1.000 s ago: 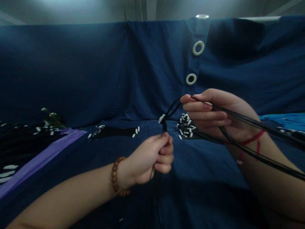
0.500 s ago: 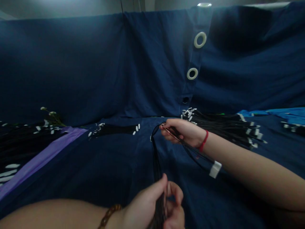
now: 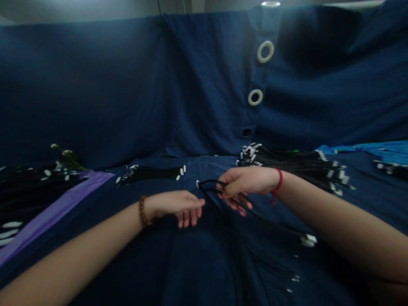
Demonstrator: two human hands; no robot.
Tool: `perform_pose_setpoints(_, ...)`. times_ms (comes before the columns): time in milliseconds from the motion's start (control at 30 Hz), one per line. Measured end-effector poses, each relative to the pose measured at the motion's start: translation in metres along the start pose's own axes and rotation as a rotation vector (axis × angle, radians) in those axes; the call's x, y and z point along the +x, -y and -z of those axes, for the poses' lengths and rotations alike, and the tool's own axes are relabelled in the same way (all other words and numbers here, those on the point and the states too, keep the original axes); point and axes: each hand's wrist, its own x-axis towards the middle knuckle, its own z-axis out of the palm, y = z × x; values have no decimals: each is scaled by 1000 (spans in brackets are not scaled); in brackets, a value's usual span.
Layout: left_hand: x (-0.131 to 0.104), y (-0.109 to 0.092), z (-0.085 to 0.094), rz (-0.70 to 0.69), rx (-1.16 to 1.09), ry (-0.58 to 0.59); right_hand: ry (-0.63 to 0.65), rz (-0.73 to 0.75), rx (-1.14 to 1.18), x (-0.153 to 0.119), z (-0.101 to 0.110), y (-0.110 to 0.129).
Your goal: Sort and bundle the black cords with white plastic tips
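At 9 o'clock, a dark cable pile (image 3: 17, 195) lies beside a purple cloth (image 3: 63, 204), perhaps laid there as a divider. At 8 o'clock, a short bundle (image 3: 159, 173) lies flat, white connectors at its ends, likely aligned against tangling. At 7 o'clock the left hand (image 3: 188, 206) is half-curled, no cable visible in it. The looped black cables (image 3: 235, 244) trail at 5 o'clock from the right hand (image 3: 235, 190), loosely closed around them, presumably so strands hang free. At 3 o'clock, a larger pile (image 3: 290, 163) lies roughly parallel, near a blue cloth (image 3: 392, 151). No writing is legible.
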Motion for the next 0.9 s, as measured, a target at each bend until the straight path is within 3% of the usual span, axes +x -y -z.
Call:
perform_pose_setpoints(100,9,9,20,-174,-99,-202,13,3,-20,0,-2,1)
perform_pose_setpoints(300,34,32,5,-446,-352,-416,-17,-23,-109,0,-3,4)
perform_pose_setpoints(467,33,35,3,-491,-441,-539,-95,-121,-165,-14,-4,-3)
perform_pose_setpoints(667,35,33,-3,-488,-440,-654,-120,-303,-112,-58,-34,-33)
perform_pose_setpoints(733,38,33,-6,-472,-435,-674,-209,-342,-98,-73,-40,-39)
perform_pose_setpoints(900,41,34,-4,-451,-423,-709,-415,-228,86,-91,-33,-39)
